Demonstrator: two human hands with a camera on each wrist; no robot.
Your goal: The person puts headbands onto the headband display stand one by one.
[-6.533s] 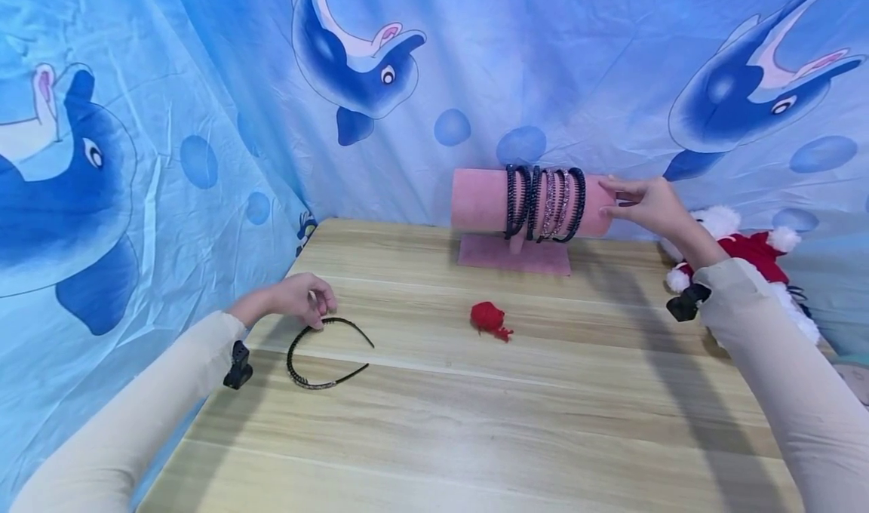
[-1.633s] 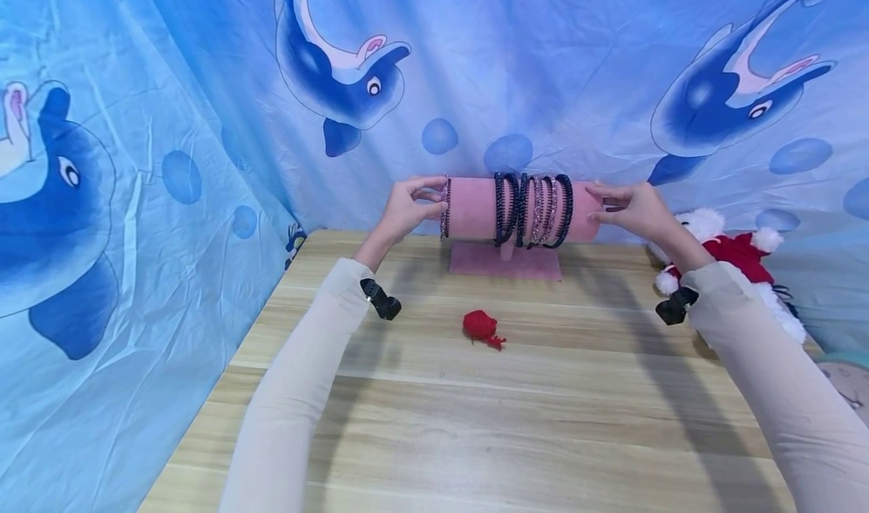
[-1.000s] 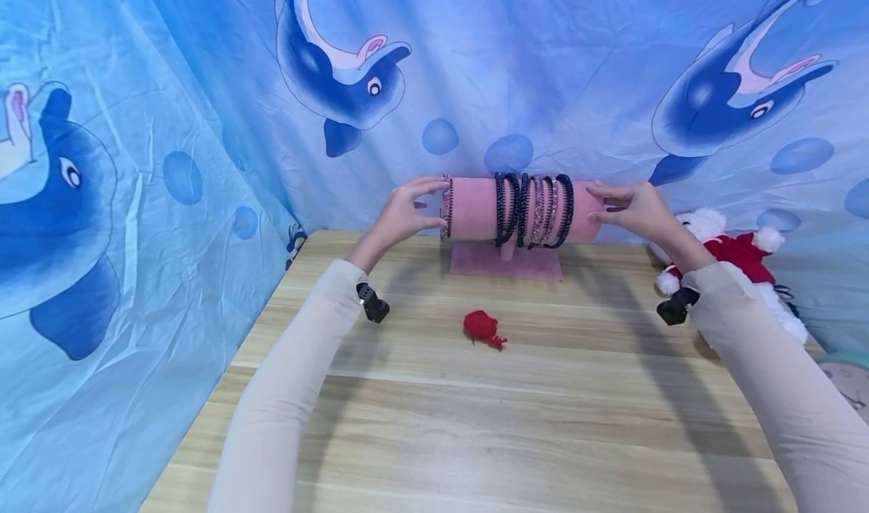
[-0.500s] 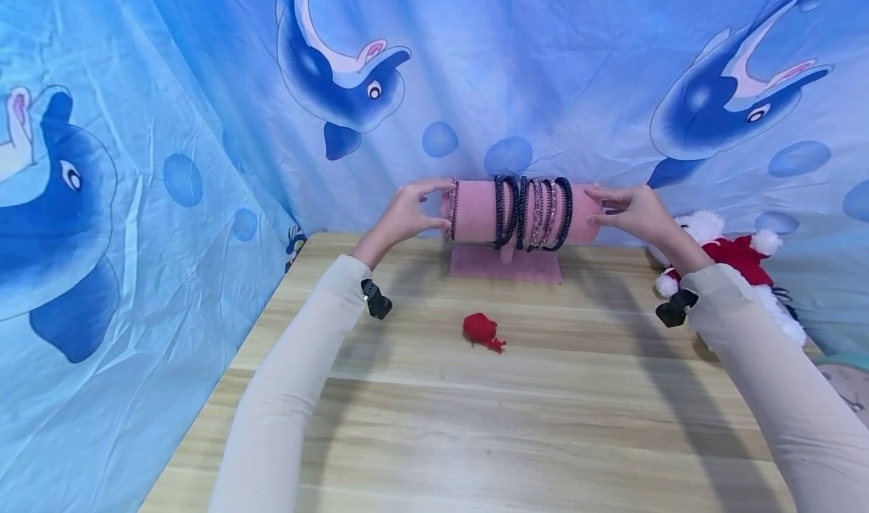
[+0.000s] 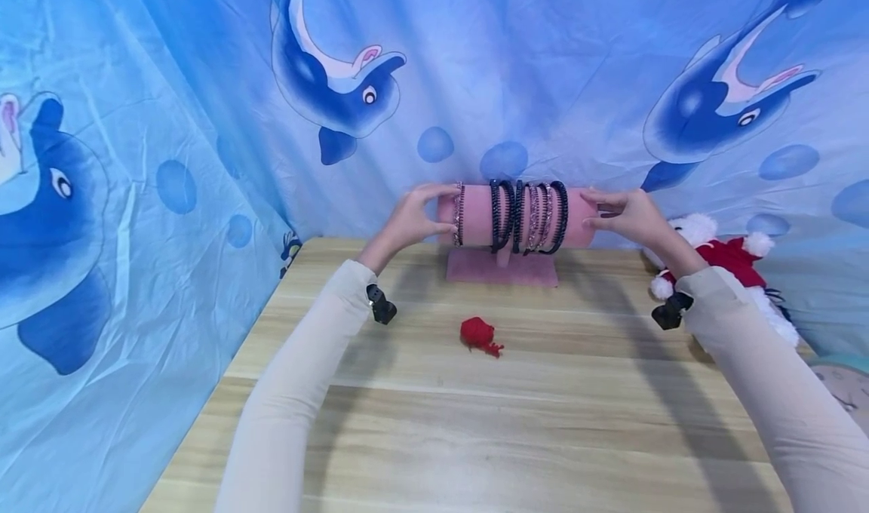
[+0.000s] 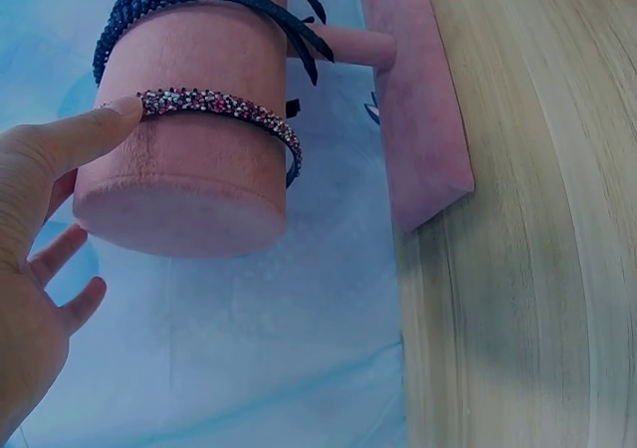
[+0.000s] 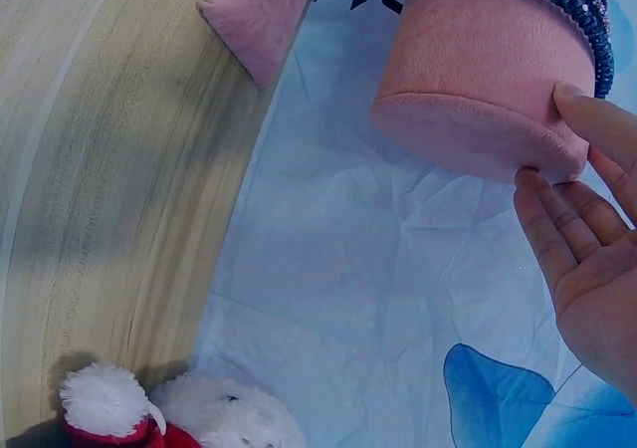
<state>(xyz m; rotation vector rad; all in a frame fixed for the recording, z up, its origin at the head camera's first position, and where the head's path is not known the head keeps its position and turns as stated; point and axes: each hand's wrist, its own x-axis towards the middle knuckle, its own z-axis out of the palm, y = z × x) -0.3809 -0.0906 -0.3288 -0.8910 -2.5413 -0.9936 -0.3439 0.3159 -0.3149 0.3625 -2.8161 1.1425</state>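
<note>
A pink, fabric-covered headband stand (image 5: 477, 230) stands at the table's back, its roll lying level on a flat base. My left hand (image 5: 410, 222) holds a glittery pink-and-dark headband (image 6: 214, 102) round the roll's left end, thumb pressed on its edge; some fingers are behind the roll in the left wrist view. Several dark and sparkly headbands (image 5: 518, 215) circle the middle and right of the roll. At the roll's right end, my right hand (image 5: 633, 215) grips the rim between thumb and fingers (image 7: 557, 224).
On the wooden table (image 5: 448, 437) lies a small red knotted item (image 5: 478, 333) in front of the stand. A white plush toy (image 5: 695, 230) in red sits at the right edge. Behind hangs a blue dolphin-print curtain (image 5: 543, 60).
My left hand has lifted the glittery headband from the table's left onto the roll's left end, then slid it slightly rightward. My right hand has stayed at the roll's right end.
</note>
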